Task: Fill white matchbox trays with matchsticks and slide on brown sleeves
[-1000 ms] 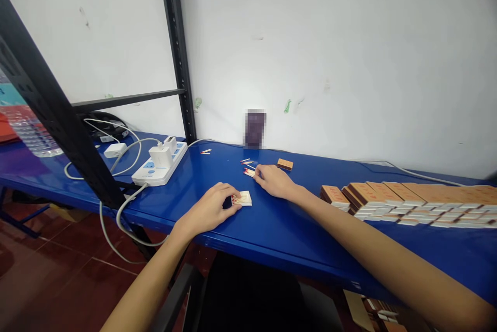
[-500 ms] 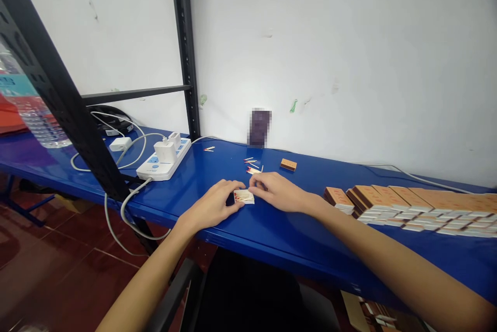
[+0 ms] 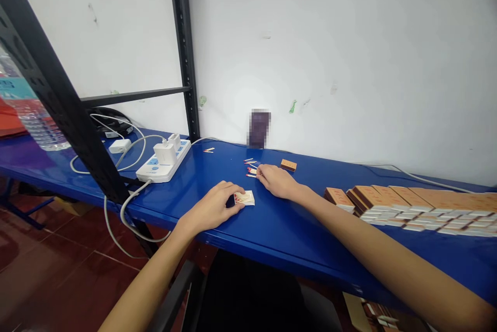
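Observation:
My left hand (image 3: 215,205) lies on the blue table with thumb and fingers around the left end of a small white matchbox tray (image 3: 248,198). Red-headed matches (image 3: 241,198) lie inside that tray. Farther back, my right hand (image 3: 277,181) has its fingertips pressed together on the right ends of several loose matches (image 3: 251,171). How many of them it grips is hidden by the fingers. Just behind, a few more matches (image 3: 248,160) are scattered. A closed orange-brown matchbox (image 3: 288,165) sits beyond my right hand.
Stacked matchboxes (image 3: 411,205) line the table on the right. To the left are a white power strip (image 3: 163,163) with plugs and cables, a black shelf post (image 3: 70,83) and a water bottle (image 3: 46,127). Two or so matches (image 3: 208,150) lie near the rear post. A blurred dark object (image 3: 259,129) leans against the wall.
My right hand has moved from the tray's right side back to the loose matches. My left hand stays on the tray.

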`<action>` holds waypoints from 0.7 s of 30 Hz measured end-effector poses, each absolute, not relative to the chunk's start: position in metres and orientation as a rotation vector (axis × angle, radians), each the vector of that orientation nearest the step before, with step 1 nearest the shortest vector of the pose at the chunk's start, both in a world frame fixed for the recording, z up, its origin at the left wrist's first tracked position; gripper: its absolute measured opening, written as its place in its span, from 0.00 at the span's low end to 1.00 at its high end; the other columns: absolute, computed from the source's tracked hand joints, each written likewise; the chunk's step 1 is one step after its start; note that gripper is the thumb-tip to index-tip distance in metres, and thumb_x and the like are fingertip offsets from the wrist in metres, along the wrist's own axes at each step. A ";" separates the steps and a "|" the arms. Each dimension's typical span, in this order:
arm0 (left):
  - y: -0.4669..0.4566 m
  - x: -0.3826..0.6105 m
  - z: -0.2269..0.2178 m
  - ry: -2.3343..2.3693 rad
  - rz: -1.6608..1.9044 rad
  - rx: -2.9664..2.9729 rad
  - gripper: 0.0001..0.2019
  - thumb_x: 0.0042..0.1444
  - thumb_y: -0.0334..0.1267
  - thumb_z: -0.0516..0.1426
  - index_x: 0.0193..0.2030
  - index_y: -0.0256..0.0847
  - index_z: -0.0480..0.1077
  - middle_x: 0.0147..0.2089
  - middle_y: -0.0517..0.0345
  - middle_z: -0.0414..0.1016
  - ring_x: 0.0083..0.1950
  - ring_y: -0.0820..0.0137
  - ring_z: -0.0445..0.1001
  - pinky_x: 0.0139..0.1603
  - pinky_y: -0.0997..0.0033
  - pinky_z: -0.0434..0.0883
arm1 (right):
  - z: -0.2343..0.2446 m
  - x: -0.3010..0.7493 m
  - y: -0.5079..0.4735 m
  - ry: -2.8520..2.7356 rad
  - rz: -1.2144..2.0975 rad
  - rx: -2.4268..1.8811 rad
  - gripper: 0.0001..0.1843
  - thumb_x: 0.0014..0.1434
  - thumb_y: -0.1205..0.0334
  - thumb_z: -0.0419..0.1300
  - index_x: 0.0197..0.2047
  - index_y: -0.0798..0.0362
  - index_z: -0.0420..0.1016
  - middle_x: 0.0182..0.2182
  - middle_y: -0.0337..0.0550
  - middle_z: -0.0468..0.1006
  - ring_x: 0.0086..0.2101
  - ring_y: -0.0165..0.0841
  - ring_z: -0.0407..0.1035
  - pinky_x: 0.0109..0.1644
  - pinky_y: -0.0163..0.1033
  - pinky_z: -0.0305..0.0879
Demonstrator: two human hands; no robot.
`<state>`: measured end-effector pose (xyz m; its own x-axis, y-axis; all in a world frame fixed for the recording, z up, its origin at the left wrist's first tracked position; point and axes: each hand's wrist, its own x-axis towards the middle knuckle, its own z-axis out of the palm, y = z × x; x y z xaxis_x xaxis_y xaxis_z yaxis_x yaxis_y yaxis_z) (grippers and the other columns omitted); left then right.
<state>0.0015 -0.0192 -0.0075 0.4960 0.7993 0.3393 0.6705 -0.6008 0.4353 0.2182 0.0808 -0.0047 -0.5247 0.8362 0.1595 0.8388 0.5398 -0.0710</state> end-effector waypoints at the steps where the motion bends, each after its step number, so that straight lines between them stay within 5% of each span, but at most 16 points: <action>1: -0.019 0.001 -0.007 1.252 0.763 2.494 0.12 0.63 0.40 0.55 0.52 0.44 0.69 0.51 0.55 0.73 0.54 0.63 0.69 0.58 0.62 0.65 | -0.005 0.220 0.080 -2.615 -0.024 -1.412 0.12 0.70 0.60 0.44 0.40 0.54 0.67 0.43 0.52 0.76 0.41 0.37 0.70 0.42 0.38 0.59; 10: -0.019 0.001 -0.009 1.251 0.825 2.284 0.28 0.61 0.39 0.57 0.66 0.49 0.52 0.49 0.55 0.73 0.51 0.62 0.72 0.55 0.60 0.67 | 0.014 0.228 0.034 -2.661 0.247 -1.063 0.10 0.69 0.60 0.44 0.40 0.51 0.64 0.38 0.44 0.74 0.36 0.34 0.67 0.40 0.38 0.60; 21: -0.018 0.001 -0.012 1.251 0.822 2.327 0.30 0.60 0.39 0.57 0.67 0.51 0.51 0.49 0.56 0.73 0.52 0.62 0.71 0.54 0.60 0.67 | 0.016 0.216 0.020 -2.758 0.190 -0.968 0.11 0.70 0.60 0.43 0.41 0.52 0.63 0.38 0.45 0.73 0.35 0.34 0.67 0.39 0.38 0.59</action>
<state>0.0011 -0.0178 -0.0115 0.4351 0.8429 0.3166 0.6253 -0.5359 0.5672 0.2158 0.0204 0.0160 -0.7617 0.6289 0.1563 0.6015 0.7758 -0.1906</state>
